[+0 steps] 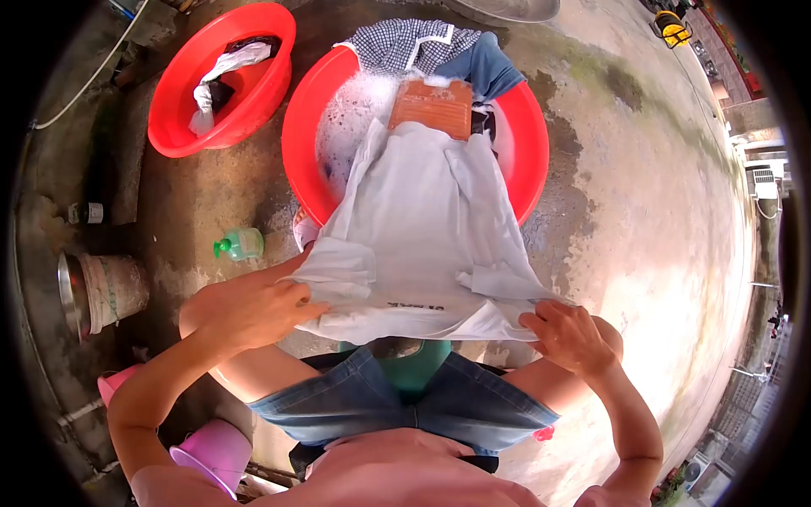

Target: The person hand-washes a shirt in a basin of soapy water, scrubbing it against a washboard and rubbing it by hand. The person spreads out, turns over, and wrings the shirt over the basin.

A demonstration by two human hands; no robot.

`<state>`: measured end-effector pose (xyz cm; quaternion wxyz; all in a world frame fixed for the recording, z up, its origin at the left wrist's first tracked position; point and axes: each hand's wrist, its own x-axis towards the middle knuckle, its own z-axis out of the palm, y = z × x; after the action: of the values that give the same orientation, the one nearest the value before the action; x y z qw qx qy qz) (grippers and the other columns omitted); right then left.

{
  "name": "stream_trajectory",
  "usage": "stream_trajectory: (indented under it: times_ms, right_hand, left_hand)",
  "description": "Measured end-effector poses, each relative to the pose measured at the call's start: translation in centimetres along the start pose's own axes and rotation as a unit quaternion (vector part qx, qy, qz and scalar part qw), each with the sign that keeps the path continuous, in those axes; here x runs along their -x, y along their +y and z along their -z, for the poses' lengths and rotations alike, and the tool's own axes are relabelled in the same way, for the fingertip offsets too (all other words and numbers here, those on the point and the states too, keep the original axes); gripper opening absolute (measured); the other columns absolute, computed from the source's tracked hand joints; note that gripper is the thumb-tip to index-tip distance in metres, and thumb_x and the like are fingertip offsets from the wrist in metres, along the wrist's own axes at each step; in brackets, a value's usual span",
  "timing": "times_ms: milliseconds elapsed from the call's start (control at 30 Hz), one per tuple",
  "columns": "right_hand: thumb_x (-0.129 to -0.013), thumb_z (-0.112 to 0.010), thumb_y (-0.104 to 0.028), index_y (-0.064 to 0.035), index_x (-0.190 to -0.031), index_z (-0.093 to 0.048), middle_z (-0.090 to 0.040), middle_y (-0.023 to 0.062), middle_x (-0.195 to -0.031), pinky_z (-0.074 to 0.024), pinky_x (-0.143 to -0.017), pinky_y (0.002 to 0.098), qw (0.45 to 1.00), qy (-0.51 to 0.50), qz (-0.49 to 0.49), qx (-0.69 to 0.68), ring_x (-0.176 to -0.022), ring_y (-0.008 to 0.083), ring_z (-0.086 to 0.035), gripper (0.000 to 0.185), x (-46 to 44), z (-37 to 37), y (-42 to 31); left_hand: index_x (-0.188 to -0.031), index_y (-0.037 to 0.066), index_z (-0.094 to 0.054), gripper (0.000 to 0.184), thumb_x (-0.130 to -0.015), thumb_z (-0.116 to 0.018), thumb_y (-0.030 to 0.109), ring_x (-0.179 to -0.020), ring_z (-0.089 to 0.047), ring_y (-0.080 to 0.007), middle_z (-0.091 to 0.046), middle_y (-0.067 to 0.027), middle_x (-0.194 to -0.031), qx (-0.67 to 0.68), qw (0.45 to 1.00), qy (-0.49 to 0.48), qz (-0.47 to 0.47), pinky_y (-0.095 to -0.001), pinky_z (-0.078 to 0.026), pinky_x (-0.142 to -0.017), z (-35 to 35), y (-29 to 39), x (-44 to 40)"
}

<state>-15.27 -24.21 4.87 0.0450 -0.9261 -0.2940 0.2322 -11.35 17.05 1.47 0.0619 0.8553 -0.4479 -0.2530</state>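
Note:
A wet white shirt is stretched wide between my two hands, with small dark lettering near its close edge. My left hand grips the left side of the cloth, fingers closed on it. On the opposite side my right hand pinches the other corner. The far end of the shirt drapes over a brown washboard in a red basin of soapy suds. Checked cloth and blue denim hang over the basin's far rim.
A second red basin with black and white clothes stands at the far left. Beside it on the wet concrete is a green pump bottle. A bucket and a pink bucket are at the left. A metal basin lies at the top.

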Motion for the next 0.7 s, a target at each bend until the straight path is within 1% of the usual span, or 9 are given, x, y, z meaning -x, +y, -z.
stream_trajectory:
  times_ms: [67, 167, 267, 367, 467, 500, 567, 600, 700]
  right_hand:
    - [-0.066, -0.069, -0.019, -0.0096, -0.081, -0.056, -0.050, 0.0076, -0.078, -0.0478, -0.059, 0.0356, 0.998, -0.020, -0.013, -0.053, -0.074, 0.0242, -0.057, 0.022, 0.5, -3.5, -0.6]
    - [-0.069, -0.067, -0.018, -0.0083, -0.084, -0.057, -0.051, 0.0102, -0.083, -0.0474, -0.066, 0.0389, 0.983, -0.091, -0.029, -0.160, -0.081, 0.0274, -0.056, 0.020, 1.4, -5.9, -1.3]
    - [-0.072, -0.064, -0.017, -0.0072, -0.087, -0.059, -0.052, 0.0116, -0.085, -0.0467, -0.069, 0.0406, 0.969, -0.119, -0.091, -0.198, -0.085, 0.0299, -0.055, 0.019, 1.5, -5.9, -1.6]
    - [-0.070, -0.066, -0.018, -0.0050, -0.083, -0.059, -0.049, 0.0137, -0.088, -0.0484, -0.070, 0.0405, 0.970, -0.103, -0.113, -0.189, -0.085, 0.0300, -0.056, 0.020, 0.6, -5.8, -1.2]
    - [-0.074, -0.062, -0.018, -0.0059, -0.089, -0.060, -0.044, 0.0203, -0.112, -0.0431, -0.084, 0.0404, 0.959, -0.169, -0.133, -0.183, -0.102, 0.0354, -0.050, 0.020, 0.4, -6.5, 0.0]
    - [-0.074, -0.062, -0.018, -0.0056, -0.089, -0.060, -0.038, 0.0225, -0.118, -0.0417, -0.086, 0.0405, 0.962, -0.158, -0.118, -0.189, -0.106, 0.0366, -0.046, 0.020, 0.5, -6.8, 0.2]
    - [-0.075, -0.063, -0.018, -0.0051, -0.089, -0.060, -0.025, 0.0269, -0.131, -0.0390, -0.091, 0.0406, 0.966, -0.138, -0.089, -0.199, -0.115, 0.0392, -0.040, 0.019, 1.0, -7.2, 0.4]
    - [-0.075, -0.063, -0.017, -0.0047, -0.088, -0.060, -0.022, 0.0278, -0.133, -0.0386, -0.092, 0.0406, 0.964, -0.137, -0.105, -0.200, -0.117, 0.0396, -0.037, 0.018, 1.2, -7.1, 0.4]
    - [-0.075, -0.063, -0.015, -0.0038, -0.085, -0.060, -0.014, 0.0309, -0.136, -0.0385, -0.093, 0.0412, 0.963, -0.112, -0.146, -0.196, -0.120, 0.0411, -0.034, 0.016, 1.3, -6.1, 0.3]
  left_hand:
    - [-0.112, 0.018, -0.050, 0.040, -0.073, -0.057, 0.012, -0.084, -0.056, -0.0225, -0.050, -0.0064, -0.090, -0.007, 0.997, -0.069, -0.015, -0.0330, -0.051, -0.063, -3.9, 1.4, -0.4]
    - [-0.110, 0.019, -0.052, 0.038, -0.073, -0.062, 0.024, -0.085, -0.054, -0.0244, -0.049, -0.0070, -0.089, 0.054, 0.988, -0.143, -0.010, -0.0329, -0.051, -0.062, -4.7, 3.2, -0.6]
    - [-0.109, 0.018, -0.053, 0.041, -0.072, -0.066, 0.029, -0.090, -0.053, -0.0245, -0.049, -0.0059, -0.092, 0.079, 0.987, -0.139, 0.011, -0.0330, -0.051, -0.065, -5.3, 3.5, -0.1]
    - [-0.112, 0.020, -0.055, 0.038, -0.075, -0.062, 0.028, -0.096, -0.051, -0.0249, -0.051, -0.0071, -0.101, 0.148, 0.972, -0.174, 0.060, -0.0376, -0.048, -0.074, -6.0, 2.7, -0.3]
    - [-0.112, 0.019, -0.055, 0.039, -0.077, -0.060, 0.036, -0.095, -0.052, -0.0275, -0.051, -0.0098, -0.100, 0.224, 0.962, -0.148, 0.041, -0.0386, -0.042, -0.084, -7.7, 1.5, -0.1]
    - [-0.124, 0.016, -0.045, 0.052, -0.080, -0.055, 0.041, -0.100, -0.050, -0.0304, -0.050, -0.0160, -0.106, 0.266, 0.940, -0.210, 0.036, -0.0414, -0.037, -0.088, -7.2, 0.9, -0.6]
    - [-0.132, 0.011, -0.030, 0.063, -0.082, -0.052, 0.042, -0.094, -0.053, -0.0331, -0.051, -0.0203, -0.103, 0.294, 0.932, -0.166, 0.131, -0.0435, -0.040, -0.084, -7.3, 0.7, -1.4]
    - [-0.136, 0.009, -0.023, 0.069, -0.082, -0.051, 0.042, -0.091, -0.054, -0.0345, -0.052, -0.0224, -0.101, 0.306, 0.924, -0.143, 0.177, -0.0446, -0.041, -0.082, -7.4, 0.6, -1.9]
    - [-0.138, 0.003, -0.005, 0.081, -0.082, -0.054, 0.037, -0.075, -0.058, -0.0378, -0.056, -0.0264, -0.088, 0.232, 0.924, -0.116, 0.282, -0.0461, -0.045, -0.070, -7.0, 0.3, -3.1]
